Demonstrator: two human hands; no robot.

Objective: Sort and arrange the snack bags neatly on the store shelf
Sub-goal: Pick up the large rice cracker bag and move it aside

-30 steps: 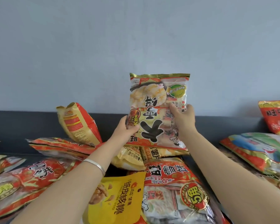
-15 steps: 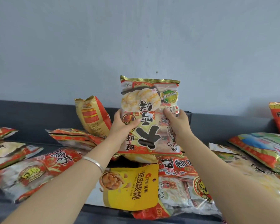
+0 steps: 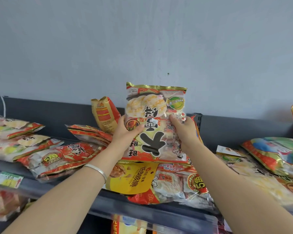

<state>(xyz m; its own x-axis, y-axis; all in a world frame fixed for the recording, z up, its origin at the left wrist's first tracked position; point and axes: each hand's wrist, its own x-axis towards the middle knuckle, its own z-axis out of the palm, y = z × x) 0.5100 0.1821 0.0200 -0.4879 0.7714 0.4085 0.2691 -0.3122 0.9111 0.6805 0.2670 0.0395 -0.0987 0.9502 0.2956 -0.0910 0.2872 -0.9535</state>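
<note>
Fingers (image 3: 136, 128) of the left hand (image 3: 125, 132) and right hand (image 3: 186, 132) are clamped on the side edges of one rice cracker bag (image 3: 156, 105), thumbs over its front. Bag stands upright above the shelf (image 3: 142, 206), before the grey wall (image 3: 142, 39), over a yellow walnut bag (image 3: 132, 179) and other snack bags (image 3: 61, 157) lying flat. Contact at its lower edge cannot be determined. Print is upside down: large black characters, pictured round crackers, green round badge, gold top seam, red border, partly clear film. Silver bangle (image 3: 98, 171) on left wrist.
</note>
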